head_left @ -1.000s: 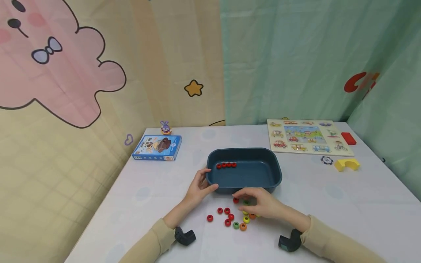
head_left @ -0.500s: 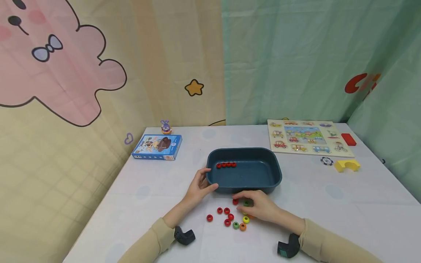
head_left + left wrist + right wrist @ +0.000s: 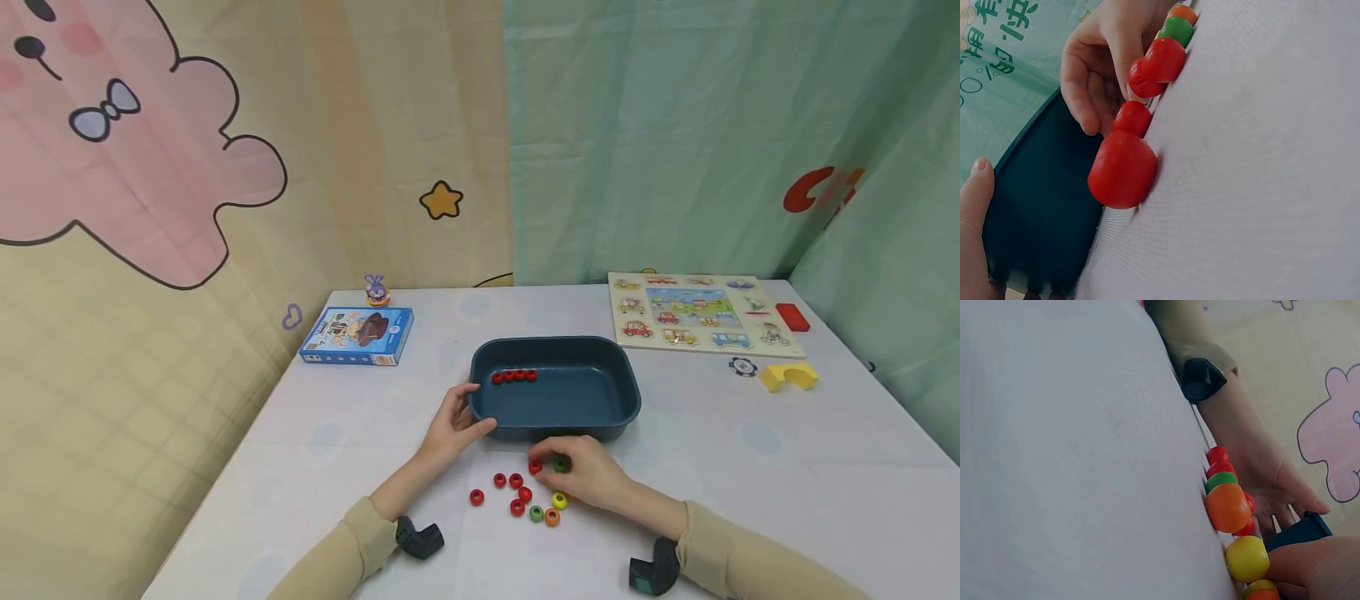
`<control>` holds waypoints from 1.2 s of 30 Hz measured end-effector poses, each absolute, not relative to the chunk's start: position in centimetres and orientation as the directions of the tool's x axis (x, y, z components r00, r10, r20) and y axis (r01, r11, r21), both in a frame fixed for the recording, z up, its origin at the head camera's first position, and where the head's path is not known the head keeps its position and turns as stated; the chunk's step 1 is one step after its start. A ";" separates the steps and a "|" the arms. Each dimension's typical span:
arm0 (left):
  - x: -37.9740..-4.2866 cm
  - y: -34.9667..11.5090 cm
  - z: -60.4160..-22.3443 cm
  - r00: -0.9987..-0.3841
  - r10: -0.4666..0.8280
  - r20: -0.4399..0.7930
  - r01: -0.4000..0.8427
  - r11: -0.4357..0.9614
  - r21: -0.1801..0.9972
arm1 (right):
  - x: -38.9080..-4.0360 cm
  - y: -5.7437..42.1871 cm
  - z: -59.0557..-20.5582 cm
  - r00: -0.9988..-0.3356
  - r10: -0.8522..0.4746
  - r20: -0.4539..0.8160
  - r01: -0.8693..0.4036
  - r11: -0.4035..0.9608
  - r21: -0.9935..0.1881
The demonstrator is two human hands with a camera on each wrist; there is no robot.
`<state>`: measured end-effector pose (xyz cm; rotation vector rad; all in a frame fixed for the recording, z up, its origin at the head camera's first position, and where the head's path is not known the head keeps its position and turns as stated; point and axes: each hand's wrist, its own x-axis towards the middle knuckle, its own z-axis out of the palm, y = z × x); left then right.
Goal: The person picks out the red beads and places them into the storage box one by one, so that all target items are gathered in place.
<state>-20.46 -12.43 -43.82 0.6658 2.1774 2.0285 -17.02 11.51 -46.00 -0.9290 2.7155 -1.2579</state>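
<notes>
My left hand [image 3: 450,429] grips the left front corner of a dark blue plastic tray [image 3: 581,398], thumb on the front rim and fingers along the side wall. Inside the tray, a row of several red beads [image 3: 521,376] lies towards the back left. Just in front of the tray, my right hand [image 3: 588,475] pinches a red bead [image 3: 535,467] between thumb and index finger. Beside it a green bead [image 3: 561,463] shows partly under the hand. Loose red beads [image 3: 516,481] lie nearer me, with a yellow bead [image 3: 559,501] and an orange bead [image 3: 552,517].
A blue box [image 3: 356,336] and a small purple figurine [image 3: 377,291] stand at the back left. At the back right are a picture puzzle board [image 3: 693,313], a red block [image 3: 792,317], a yellow arch block [image 3: 789,377] and a round black-and-white piece [image 3: 743,367].
My right hand has shifted slightly left and towards me, its thumb and index finger closing on the red bead, which has moved a little nearer me. The left hand and tray stay put.
</notes>
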 end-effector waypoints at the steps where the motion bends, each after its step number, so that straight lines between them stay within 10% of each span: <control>1: -20.5 -12.4 -43.9 -0.901 0.372 0.225 0.249 0.018 0.968 | -17.0 11.5 -46.0 -0.824 -0.515 0.235 -0.513 0.502 -0.697; 21: -20.4 -12.4 -43.9 -0.900 0.365 0.237 0.262 0.018 0.965 | -19.7 13.2 -36.9 -0.686 -0.583 0.436 -0.684 0.312 -0.660; 36: -21.7 -12.7 -46.2 -0.920 0.341 0.194 0.215 0.024 0.976 | -31.8 14.0 -37.5 -0.753 -0.657 0.045 -0.462 0.479 -0.746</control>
